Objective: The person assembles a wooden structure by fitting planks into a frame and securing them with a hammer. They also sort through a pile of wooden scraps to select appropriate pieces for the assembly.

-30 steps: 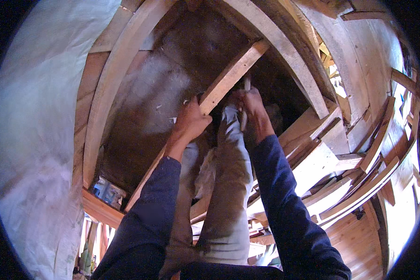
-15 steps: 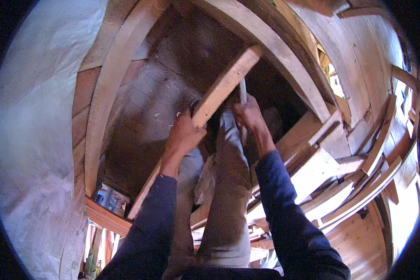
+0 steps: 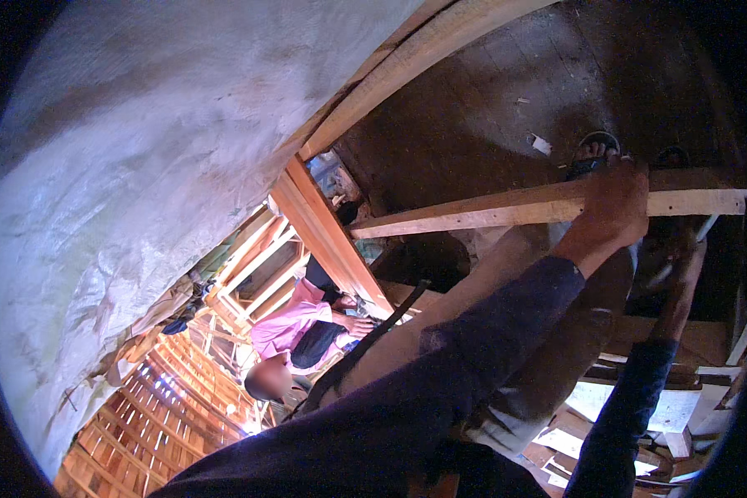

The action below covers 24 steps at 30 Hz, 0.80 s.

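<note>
My left hand [image 3: 618, 203] is closed around a long squared wooden batten [image 3: 473, 214], which lies across in front of my legs. Small dark holes dot its pale face near the right end. Beneath that end, in shadow, my right hand [image 3: 677, 256] is wrapped around a slim pale stick-like handle [image 3: 706, 227]; whatever sits at its other end is hidden. The batten's far-left end meets or passes close to a reddish plank [image 3: 332, 228]; which of these I cannot tell.
A pale sheet-like wall [image 3: 166, 158] fills the left, edged by a curved timber rib [image 3: 390, 79]. Past the plank, a person in a pink top [image 3: 286, 328] is low down, a hand near it. Wood offcuts [image 3: 672, 407] lie lower right. My sandalled foot [image 3: 593, 153] stands on dark boards.
My view has swung left, bringing the other person and the slatted structure into sight. The batten now appears nearly level instead of steeply slanted. Both hands keep their holds.
</note>
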Each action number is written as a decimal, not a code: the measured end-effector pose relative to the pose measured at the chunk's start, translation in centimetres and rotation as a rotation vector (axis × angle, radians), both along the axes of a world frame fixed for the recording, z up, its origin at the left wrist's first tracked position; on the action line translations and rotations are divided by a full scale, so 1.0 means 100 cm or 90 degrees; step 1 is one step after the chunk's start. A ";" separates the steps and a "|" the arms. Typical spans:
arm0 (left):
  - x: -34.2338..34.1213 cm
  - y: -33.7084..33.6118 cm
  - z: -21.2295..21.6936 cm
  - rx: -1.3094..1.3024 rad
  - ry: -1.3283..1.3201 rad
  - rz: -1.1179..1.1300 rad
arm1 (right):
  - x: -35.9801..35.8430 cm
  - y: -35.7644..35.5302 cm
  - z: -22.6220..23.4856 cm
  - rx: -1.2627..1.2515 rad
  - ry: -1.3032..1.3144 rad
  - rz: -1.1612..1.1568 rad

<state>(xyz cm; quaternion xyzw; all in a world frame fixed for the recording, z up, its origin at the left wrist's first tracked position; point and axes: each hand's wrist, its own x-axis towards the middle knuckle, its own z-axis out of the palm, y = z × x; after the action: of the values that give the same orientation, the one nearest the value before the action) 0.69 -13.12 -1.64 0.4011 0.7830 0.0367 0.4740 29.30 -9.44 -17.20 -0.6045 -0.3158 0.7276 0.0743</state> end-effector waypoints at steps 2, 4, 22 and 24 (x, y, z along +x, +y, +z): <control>0.001 -0.007 -0.012 -0.021 -0.023 0.026 | 0.016 -0.011 -0.037 0.001 -0.033 0.026; 0.001 -0.007 -0.012 -0.016 -0.024 0.053 | -0.023 -0.005 -0.007 0.059 -0.042 0.019; -0.005 -0.004 0.017 0.008 -0.013 -0.004 | -0.062 0.014 0.081 -0.040 -0.039 -0.034; -0.012 0.005 0.032 -0.080 -0.102 -0.003 | -0.057 0.005 0.073 -0.051 -0.122 -0.065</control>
<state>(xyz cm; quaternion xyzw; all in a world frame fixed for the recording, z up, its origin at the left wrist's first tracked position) -0.48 -12.57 1.58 0.3684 0.7424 0.0185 0.5592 23.64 -8.98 -9.91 -0.6893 -0.2608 0.6736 0.0562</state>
